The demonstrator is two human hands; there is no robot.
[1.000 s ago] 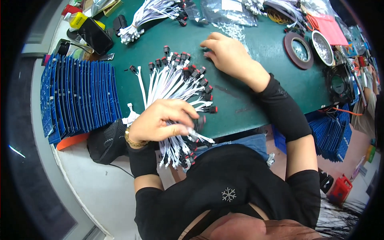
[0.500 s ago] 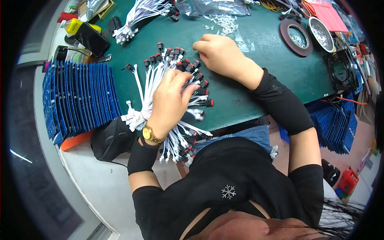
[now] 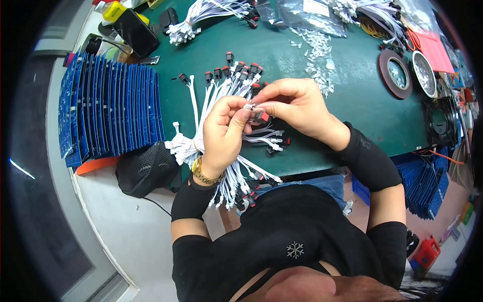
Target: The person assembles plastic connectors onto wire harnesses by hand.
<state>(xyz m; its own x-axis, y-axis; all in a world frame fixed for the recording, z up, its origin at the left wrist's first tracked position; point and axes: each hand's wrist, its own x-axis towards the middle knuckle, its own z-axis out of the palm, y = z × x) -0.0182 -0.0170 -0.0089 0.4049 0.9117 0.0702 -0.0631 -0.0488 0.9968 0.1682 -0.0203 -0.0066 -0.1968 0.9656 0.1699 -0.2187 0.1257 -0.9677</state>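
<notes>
A bundle of white cables (image 3: 193,146) lies at the table's near edge, with white plugs at one end and small black-and-red push-button-like parts (image 3: 229,58) at the other. My left hand (image 3: 225,131), closed over the bundle, pinches a small white cable connector (image 3: 249,106) between thumb and forefinger. Close beside it sits one black-and-red part (image 3: 261,117). My right hand (image 3: 304,108) brings thumb and forefinger together at that connector; whatever tiny piece they grip is hidden. Beyond my right hand, small clear plastic pieces (image 3: 319,50) lie scattered on the green table (image 3: 347,110).
Blue circuit boards (image 3: 110,105) stand in a row at left, beside a black mesh bag (image 3: 143,171). Another cable bundle (image 3: 211,12) and clear plastic bags (image 3: 312,15) lie at the back. A tape roll (image 3: 382,75), a white bowl (image 3: 413,75) and a black fan (image 3: 427,121) occupy the right.
My right hand has come from beside the clear pieces toward my left hand, and their fingertips now meet. My left hand has closed on a connector. The whole view has shifted slightly.
</notes>
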